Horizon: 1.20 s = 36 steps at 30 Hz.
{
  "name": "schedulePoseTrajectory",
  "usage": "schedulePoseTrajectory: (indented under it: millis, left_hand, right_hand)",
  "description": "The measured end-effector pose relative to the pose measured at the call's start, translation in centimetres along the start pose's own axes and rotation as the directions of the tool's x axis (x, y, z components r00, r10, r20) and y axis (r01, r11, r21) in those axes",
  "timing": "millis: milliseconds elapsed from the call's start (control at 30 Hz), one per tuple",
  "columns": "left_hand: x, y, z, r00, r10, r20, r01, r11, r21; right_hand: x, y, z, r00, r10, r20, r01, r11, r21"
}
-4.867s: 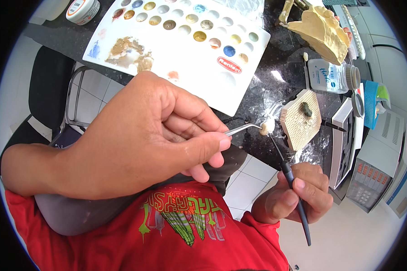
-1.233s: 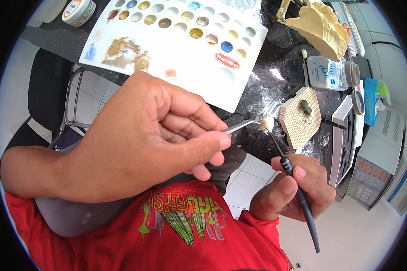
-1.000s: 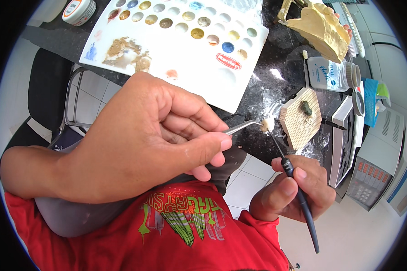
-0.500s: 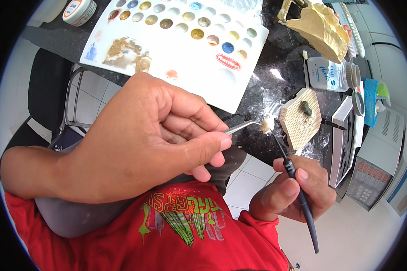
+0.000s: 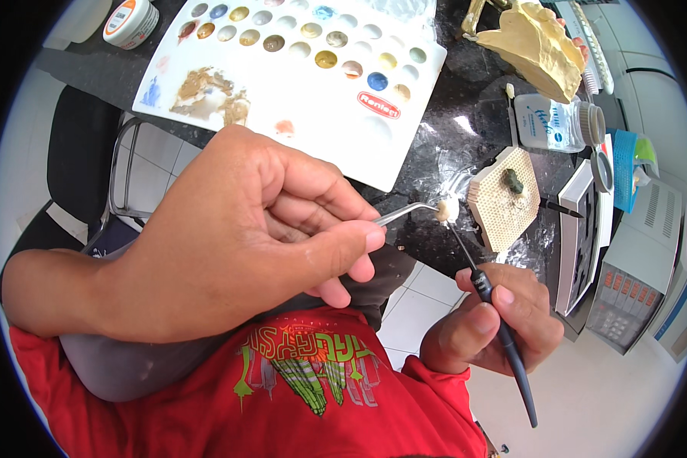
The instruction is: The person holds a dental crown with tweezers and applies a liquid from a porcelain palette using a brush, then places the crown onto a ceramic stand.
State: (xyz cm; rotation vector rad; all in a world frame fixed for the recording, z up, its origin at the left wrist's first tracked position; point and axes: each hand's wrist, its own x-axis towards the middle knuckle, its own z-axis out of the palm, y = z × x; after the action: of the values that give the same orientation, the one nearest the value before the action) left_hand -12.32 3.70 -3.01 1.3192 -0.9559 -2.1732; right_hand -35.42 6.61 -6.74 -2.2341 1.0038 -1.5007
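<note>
My left hand (image 5: 244,237) pinches metal tweezers (image 5: 404,213) with a bent tip. At that tip sits a small beige and white piece (image 5: 443,211), shaped like a dental crown. From the right, my right hand (image 5: 504,317) holds a slim black-handled tool (image 5: 510,347) like a pen. Its thin metal end reaches up to the underside of the crown; whether they touch, I cannot tell. Right beside the crown is a honeycomb firing tray (image 5: 500,210) bearing a dark greenish lump (image 5: 512,182).
A white mixing palette (image 5: 313,145) with several coloured wells lies beyond my left hand. To the right are a clear bottle (image 5: 542,122), a plaster model (image 5: 530,49) and a grey machine (image 5: 633,267). A white jar (image 5: 130,24) stands far left, above a black chair (image 5: 84,145).
The whole bench has shifted slightly left in the picture. Both hands keep their grips, and the tool's end stays close to the crown.
</note>
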Motion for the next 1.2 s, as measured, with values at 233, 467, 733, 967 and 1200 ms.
schedulePoseTrajectory:
  millis: [233,467,733,967,1200]
  left_hand:
    - [-0.02,0.07,0.05,1.0,-0.005,-0.006,0.005,1.0,0.008]
    - [-0.02,-0.13,0.04,1.0,0.011,-0.003,-0.011,1.0,-0.001]
    - [0.01,0.05,0.12,1.0,-0.007,-0.009,0.007,1.0,0.008]
    - [0.04,0.02,0.21,1.0,0.001,-0.012,-0.001,1.0,0.009]
    - [-0.03,-0.03,0.2,1.0,0.01,-0.016,-0.01,1.0,0.007]
  right_hand:
    - [-0.03,-0.27,0.03,0.998,0.054,-0.016,-0.054,0.998,-0.015]
    - [0.01,-0.08,0.06,1.0,0.013,-0.014,-0.013,1.0,-0.007]
    - [-0.11,-0.19,0.24,1.0,-0.008,-0.015,0.008,0.999,-0.04]
    - [-0.16,-0.05,0.06,1.0,-0.014,-0.018,0.014,1.0,-0.023]
    - [0.1,-0.13,0.22,1.0,-0.01,-0.012,0.01,1.0,-0.022]
